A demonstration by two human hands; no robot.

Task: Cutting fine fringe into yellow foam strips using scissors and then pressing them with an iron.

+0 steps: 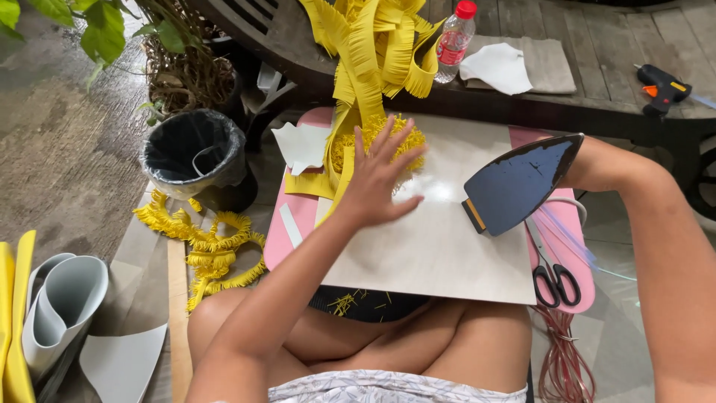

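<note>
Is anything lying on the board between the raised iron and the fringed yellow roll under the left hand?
Nothing visible does. The iron is held tilted up, soleplate showing, over the pale board; the right hand holding it is hidden behind it. The left hand rests on the yellow roll, with bare board between.

A pale board, a pink mat, a wooden bench and the floor

The pale board (440, 246) lies over the pink mat (287, 227), which shows at its left and right edges; a yellow fringe ball (388, 133) sits at the board's far edge, scissors (554, 280) lie on the mat at the right, and white scraps (300, 145) at the far left. On the far wooden bench (589, 45) lie a heap of yellow fringe (377, 41), a bottle (453, 37), a white sheet (497, 67) and a glue gun (662, 83). On the floor (52, 164) at left stand a black bin (194, 153), loose fringe strips (212, 250) and grey rolled sheets (63, 302).
</note>
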